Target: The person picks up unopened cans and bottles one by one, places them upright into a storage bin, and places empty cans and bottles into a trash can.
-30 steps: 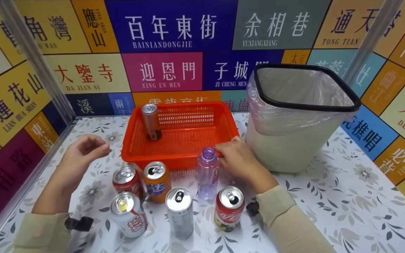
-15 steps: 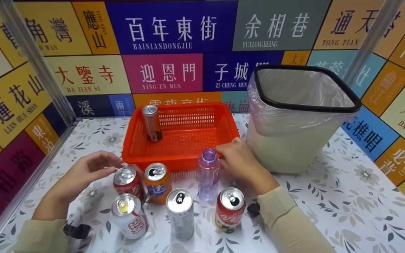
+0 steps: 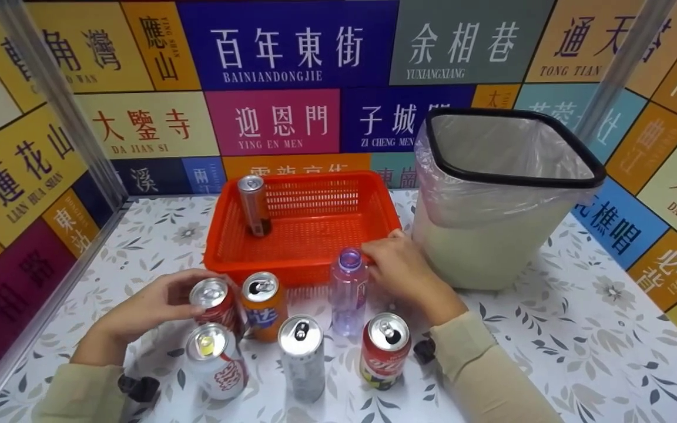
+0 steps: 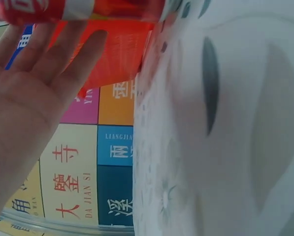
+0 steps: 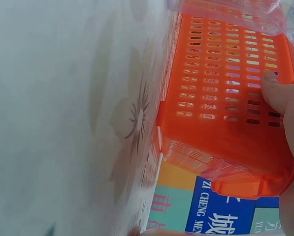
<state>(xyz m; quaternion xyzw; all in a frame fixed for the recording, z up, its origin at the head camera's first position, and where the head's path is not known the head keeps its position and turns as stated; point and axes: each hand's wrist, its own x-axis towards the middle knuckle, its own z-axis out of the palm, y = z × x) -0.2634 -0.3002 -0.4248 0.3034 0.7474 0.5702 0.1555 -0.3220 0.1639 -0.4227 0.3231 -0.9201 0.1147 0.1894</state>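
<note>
My left hand (image 3: 162, 299) is at a red soda can (image 3: 221, 314), fingers behind it and thumb at its near side. In the left wrist view, the fingers extend fairly straight behind the red can, with a gap below it. My right hand (image 3: 400, 267) holds the near right corner of a red plastic basket (image 3: 291, 263), its thumb (image 5: 271, 83) against the outer wall. A slim can (image 3: 254, 205) stands inside the basket. Beside the red can are an orange can (image 3: 265, 314) and a white can (image 3: 218, 367).
A clear purple bottle (image 3: 348, 296) stands before the basket near my right hand. Closer to me are a silver can (image 3: 302, 364) and a red-topped can with yellow at its base (image 3: 384, 355). A bag-lined trash bin (image 3: 479, 235) stands right of the basket.
My left hand has come down and to the right, from beside the basket to around the red can. My right hand has stayed on the basket.
</note>
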